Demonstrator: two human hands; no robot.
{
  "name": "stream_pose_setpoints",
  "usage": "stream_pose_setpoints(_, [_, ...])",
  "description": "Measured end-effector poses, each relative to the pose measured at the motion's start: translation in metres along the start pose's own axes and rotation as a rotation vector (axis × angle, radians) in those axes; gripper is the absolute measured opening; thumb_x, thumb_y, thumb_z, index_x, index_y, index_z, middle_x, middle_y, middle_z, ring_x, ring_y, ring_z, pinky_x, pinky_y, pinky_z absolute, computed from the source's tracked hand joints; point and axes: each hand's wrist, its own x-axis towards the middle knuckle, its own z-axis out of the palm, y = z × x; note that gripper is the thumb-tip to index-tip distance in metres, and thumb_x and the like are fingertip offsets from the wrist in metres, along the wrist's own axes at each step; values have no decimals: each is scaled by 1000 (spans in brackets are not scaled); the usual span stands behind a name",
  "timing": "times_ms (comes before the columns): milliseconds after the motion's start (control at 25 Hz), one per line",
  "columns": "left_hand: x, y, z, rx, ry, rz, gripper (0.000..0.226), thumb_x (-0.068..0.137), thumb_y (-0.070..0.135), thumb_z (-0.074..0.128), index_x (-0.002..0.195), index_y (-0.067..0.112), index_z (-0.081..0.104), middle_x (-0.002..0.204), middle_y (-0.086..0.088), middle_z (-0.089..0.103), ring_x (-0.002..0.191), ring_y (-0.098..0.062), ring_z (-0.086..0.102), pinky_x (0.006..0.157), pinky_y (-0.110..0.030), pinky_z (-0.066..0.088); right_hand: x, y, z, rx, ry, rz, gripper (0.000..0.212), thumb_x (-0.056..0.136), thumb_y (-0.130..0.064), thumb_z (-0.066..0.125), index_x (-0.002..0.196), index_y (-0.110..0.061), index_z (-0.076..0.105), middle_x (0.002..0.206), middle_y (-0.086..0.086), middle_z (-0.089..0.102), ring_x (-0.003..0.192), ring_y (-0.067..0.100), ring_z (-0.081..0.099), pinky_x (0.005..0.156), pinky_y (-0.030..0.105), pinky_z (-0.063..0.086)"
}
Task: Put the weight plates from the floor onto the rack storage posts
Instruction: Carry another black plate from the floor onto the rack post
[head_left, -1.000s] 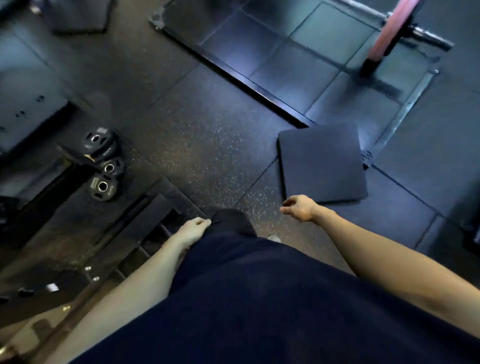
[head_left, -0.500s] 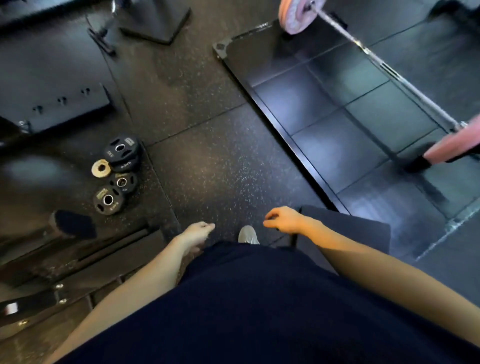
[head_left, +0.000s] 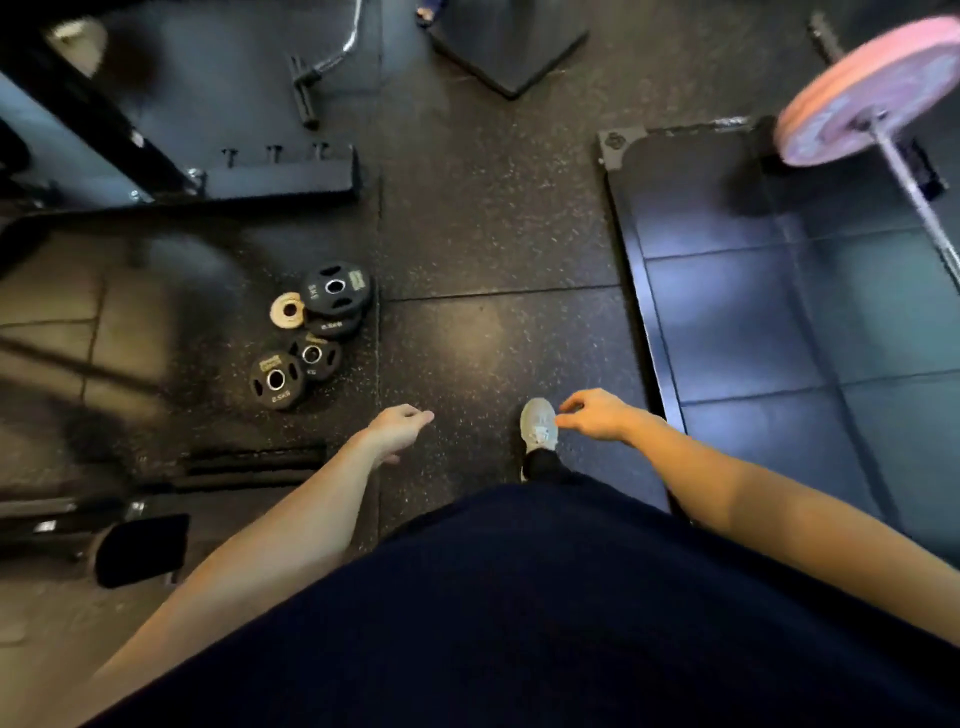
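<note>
Several small black weight plates lie in a cluster on the speckled rubber floor: the largest (head_left: 336, 289) at the top, two smaller ones (head_left: 315, 356) (head_left: 276, 381) below it, and a small pale plate (head_left: 288, 310) at its left. My left hand (head_left: 397, 430) hangs loosely, empty, below and to the right of the cluster. My right hand (head_left: 597, 414) is also empty, fingers loosely curled, above my grey shoe (head_left: 539, 426). No storage posts are clearly visible.
A black rack base (head_left: 280, 179) with bolts stands at the upper left. A lifting platform (head_left: 769, 312) fills the right side, with a pink-plated barbell (head_left: 862, 93) on it. A dark pad (head_left: 509, 41) lies at the top, and frame bars (head_left: 249, 462) run at the lower left.
The view has swung left and I have stepped forward. The plate cluster now lies closer to the middle, nearer my left hand. Both hands stay empty.
</note>
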Motion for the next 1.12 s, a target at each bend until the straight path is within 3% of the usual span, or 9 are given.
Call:
stream_pose_setpoints(120, [26,31,-33,-131,68,-65,39,95,45,48,125,21,55,123,-5,53,116,-25,50,97,-44,46,63,-55,-72,-114,-92,-64,47,91,-32,60,130,-7,53,132,12,55,116,26,54,90,33,44])
stream_pose_setpoints(240, [44,43,-63,-339,164,-142,34,94,43,51,115,18,60,92,-3,58,84,-20,57,73,-33,50,116,-121,-124,-256,-160,-123,44,92,-31,59,128,-6,55,129,13,58,105,24,57,85,33,45])
stream_pose_setpoints(320, [55,43,-82,-450,203,-188,35,93,43,52,113,16,61,82,-4,57,76,-22,56,67,-33,46,153,-173,-144,-348,-209,-173,41,92,-30,59,124,-4,57,123,14,62,100,26,60,82,35,47])
stream_pose_setpoints(480, [96,37,-125,-566,260,-286,36,92,47,51,114,20,60,104,-4,59,94,-22,58,69,-31,50,224,-267,-159,-470,-271,-203,48,92,-30,60,130,-3,51,105,14,62,87,22,57,63,27,46])
stream_pose_setpoints(640, [157,42,-203,-710,272,-300,38,92,47,51,117,19,59,105,-5,59,91,-23,60,66,-31,52,302,-365,-156,-529,-277,-212,47,91,-30,61,129,-4,53,103,12,60,91,25,57,68,29,46])
stream_pose_setpoints(760, [193,50,-271,-686,275,-311,40,93,44,52,120,15,60,110,-13,61,100,-31,61,81,-39,53,340,-432,-149,-547,-292,-189,48,90,-28,61,131,-5,52,97,7,54,81,17,52,57,18,37])
stream_pose_setpoints(840, [211,55,-311,-663,266,-312,38,92,43,52,117,15,61,113,-15,62,100,-31,61,86,-41,53,365,-472,-148,-568,-316,-192,50,91,-29,60,133,-4,49,104,12,57,83,16,49,58,18,36])
stream_pose_setpoints(960, [240,56,-357,-624,240,-328,34,90,42,54,112,18,63,112,-7,63,97,-25,60,85,-37,51,413,-531,-144,-617,-359,-166,48,92,-29,59,130,-1,51,109,17,60,87,19,50,69,27,41])
stream_pose_setpoints(1120, [299,41,-392,-673,228,-418,23,88,42,56,102,26,63,115,-2,64,104,-22,58,88,-34,49,503,-597,-115,-646,-393,-150,45,90,-29,62,124,0,57,101,12,57,89,21,51,66,25,40])
